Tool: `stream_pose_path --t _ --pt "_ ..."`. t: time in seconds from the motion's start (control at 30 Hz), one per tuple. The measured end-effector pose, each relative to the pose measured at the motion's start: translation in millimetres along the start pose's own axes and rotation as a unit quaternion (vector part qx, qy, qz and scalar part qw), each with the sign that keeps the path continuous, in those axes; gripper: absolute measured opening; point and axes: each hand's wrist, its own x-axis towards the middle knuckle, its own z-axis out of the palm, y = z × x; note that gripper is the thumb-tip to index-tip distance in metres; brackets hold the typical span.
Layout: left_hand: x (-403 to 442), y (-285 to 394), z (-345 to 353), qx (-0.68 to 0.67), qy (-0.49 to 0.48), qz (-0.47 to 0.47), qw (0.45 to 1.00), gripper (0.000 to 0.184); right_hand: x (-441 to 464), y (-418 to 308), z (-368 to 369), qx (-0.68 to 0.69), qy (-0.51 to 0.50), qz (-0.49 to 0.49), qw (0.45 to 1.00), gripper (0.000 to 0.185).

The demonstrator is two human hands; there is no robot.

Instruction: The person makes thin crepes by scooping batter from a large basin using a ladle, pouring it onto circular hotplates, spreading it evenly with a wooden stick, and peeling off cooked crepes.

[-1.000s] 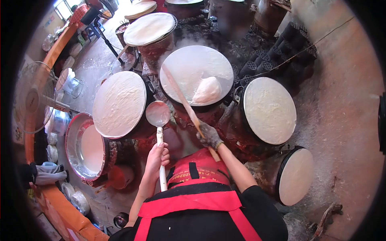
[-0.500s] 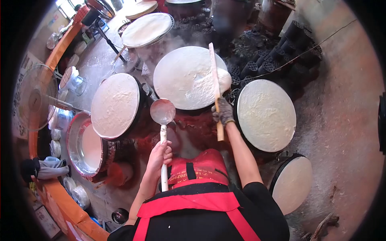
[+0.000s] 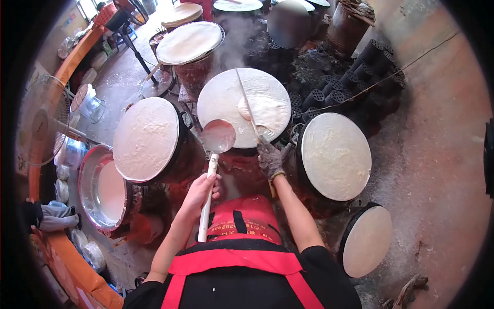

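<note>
Head view, ladle [image 3: 211, 172]: its pale handle gripped by the wrapped fingers of the left hand [image 3: 204, 189]; bowl beyond them.
Stick [image 3: 246, 103]: clasped by the gloved right hand [image 3: 270, 158], reaching ahead over the middle griddle [image 3: 218, 95].
Rims: middle griddle's just ahead of the right fingers; right griddle [image 3: 337, 157] beside them; left griddle [image 3: 146, 136] left of the ladle fingers.
Room: a gap between both hands.
Apron [image 3: 257, 211] writing: yellow, bodyward of the fingers, inverted, mostly illegible.
</note>
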Motion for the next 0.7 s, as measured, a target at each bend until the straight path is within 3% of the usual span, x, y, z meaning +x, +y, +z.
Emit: stream_pose_path --t 0.07,0.2,0.27,0.33,0.43,0.47,0.53,0.57,0.63,0.7 --pt "-3.0 3.6 -4.3 -0.025 -0.022 -0.044 0.998 0.016 2.9 26.6 -26.7 0.205 -0.028 -0.109 0.972 0.048" --pt "-3.4 -3.9 -7.5 -0.053 -0.021 -0.077 0.995 0.013 -15.7 47.9 0.3 -0.079 0.178 -0.182 0.964 0.051" --pt "-3.0 -6.0 -9.6 -0.055 -0.018 -0.09 0.994 0.012 -6.8 57.1 -3.9 -0.096 0.16 -0.233 0.954 0.051" --pt "-5.4 -8.3 -11.3 -0.054 -0.022 -0.099 0.993 0.012 35.9 84.2 -39.7 0.01 0.019 -0.293 0.956 0.049" --pt "-4.4 -6.7 -12.6 -0.044 -0.024 -0.098 0.994 0.012 56.5 67.6 -66.0 0.062 -0.044 -0.35 0.934 0.043" --pt "-4.0 -7.0 -12.6 -0.041 -0.024 -0.096 0.994 0.011 60.9 77.8 -78.2 0.123 -0.072 -0.301 0.943 0.042" --pt "4.9 -6.7 -14.5 -0.026 -0.02 -0.087 0.996 0.011 49.5 81.7 -81.6 -0.024 -0.081 -0.242 0.966 0.041" --pt "12.7 -6.8 -15.5 -0.02 -0.018 -0.082 0.996 0.011 22.9 75.4 -77.5 -0.229 -0.06 -0.224 0.945 0.04" --pt "37.8 -4.2 -21.4 0.012 -0.019 -0.064 0.998 0.011 -34.3 41.2 -64.8 -0.391 -0.021 -0.187 0.901 0.041" --pt "65.8 5.7 -17.3 0.079 -0.003 -0.024 0.997 0.014 -84.5 0.1 -50.1 -0.32 0.005 -0.162 0.933 0.044"
